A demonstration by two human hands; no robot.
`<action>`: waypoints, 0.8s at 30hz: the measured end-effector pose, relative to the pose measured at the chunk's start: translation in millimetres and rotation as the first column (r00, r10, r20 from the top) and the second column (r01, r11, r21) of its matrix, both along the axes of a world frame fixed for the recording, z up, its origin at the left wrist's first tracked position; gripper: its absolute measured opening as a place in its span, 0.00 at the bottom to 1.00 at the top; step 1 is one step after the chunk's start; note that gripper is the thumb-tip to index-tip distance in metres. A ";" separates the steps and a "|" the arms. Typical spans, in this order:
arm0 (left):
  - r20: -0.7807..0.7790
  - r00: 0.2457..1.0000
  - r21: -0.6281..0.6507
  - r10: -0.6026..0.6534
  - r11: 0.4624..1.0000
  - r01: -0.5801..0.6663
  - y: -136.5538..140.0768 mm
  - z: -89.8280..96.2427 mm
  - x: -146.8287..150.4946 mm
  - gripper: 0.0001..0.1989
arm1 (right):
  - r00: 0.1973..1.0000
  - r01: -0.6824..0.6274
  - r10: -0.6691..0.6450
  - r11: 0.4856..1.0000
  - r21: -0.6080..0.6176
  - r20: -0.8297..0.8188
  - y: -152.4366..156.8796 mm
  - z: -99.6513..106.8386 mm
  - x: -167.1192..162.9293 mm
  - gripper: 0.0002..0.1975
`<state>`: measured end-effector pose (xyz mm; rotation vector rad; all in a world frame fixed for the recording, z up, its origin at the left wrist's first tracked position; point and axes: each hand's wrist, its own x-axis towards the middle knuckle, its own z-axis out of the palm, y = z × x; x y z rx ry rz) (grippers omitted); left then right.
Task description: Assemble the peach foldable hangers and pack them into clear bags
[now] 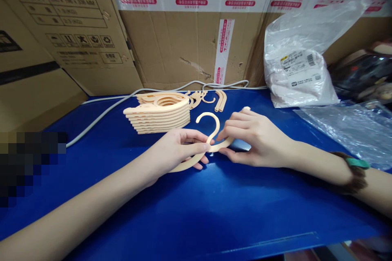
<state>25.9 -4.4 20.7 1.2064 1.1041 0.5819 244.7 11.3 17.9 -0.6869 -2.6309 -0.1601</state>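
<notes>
Cream hanger between both hands, over worktop. Left hand pinches it at hook's base; right hand grips arm nearest it, thumb against fingertips. Probably light, stiff plastic, smooth, slightly slippery; slim hook likely weakest, joint at left thumb best hold. Hanger stack just beyond left hand.

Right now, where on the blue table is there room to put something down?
The biggest bare patch is the blue table in front, between the left arm, right arm, held hanger and near edge. A smaller one lies between the left arm, pale cord and stack of hangers. Crowded at the back and right: that stack, loose pieces, white bag, clear plastic.
</notes>
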 end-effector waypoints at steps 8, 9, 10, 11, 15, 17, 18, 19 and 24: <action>-0.030 1.000 0.030 0.001 1.000 0.000 -0.9 0.5 3.1 0.05 | 0.999 0.045 -0.044 0.996 0.081 -0.013 3.0 2.2 1.6 0.12; -0.032 0.999 0.030 0.002 1.000 -0.001 -1.3 0.6 3.6 0.04 | 0.999 0.047 -0.045 0.995 0.089 -0.020 3.0 2.3 1.9 0.12; -0.034 0.999 0.031 0.003 1.000 -0.002 -1.5 0.7 3.9 0.05 | 0.999 0.048 -0.046 0.994 0.100 -0.025 3.1 2.2 2.2 0.13; -0.035 0.999 0.032 0.005 0.999 -0.003 -1.7 0.9 4.2 0.05 | 0.998 0.051 -0.048 0.992 0.112 -0.031 3.4 2.0 2.5 0.13; -0.058 0.998 0.016 0.025 1.000 -0.024 -1.4 1.9 5.6 0.04 | 0.997 0.054 -0.045 0.986 0.160 -0.056 4.8 1.1 3.4 0.16; -0.067 0.997 0.008 0.031 0.999 -0.031 -1.0 2.8 6.4 0.04 | 0.997 0.052 -0.040 0.983 0.179 -0.065 5.2 0.8 3.5 0.17; -0.069 0.997 0.007 0.033 0.999 -0.032 -0.9 3.3 6.8 0.04 | 0.997 0.052 -0.040 0.981 0.187 -0.069 5.2 0.8 3.5 0.17; -0.071 0.997 0.006 0.034 0.999 -0.034 -0.9 3.7 7.0 0.04 | 0.997 0.054 -0.041 0.979 0.195 -0.070 5.1 0.9 3.4 0.17; -0.067 0.997 0.005 0.027 1.000 -0.027 -1.1 4.3 6.8 0.04 | 0.998 0.034 -0.024 0.983 0.181 -0.058 3.8 1.4 2.8 0.15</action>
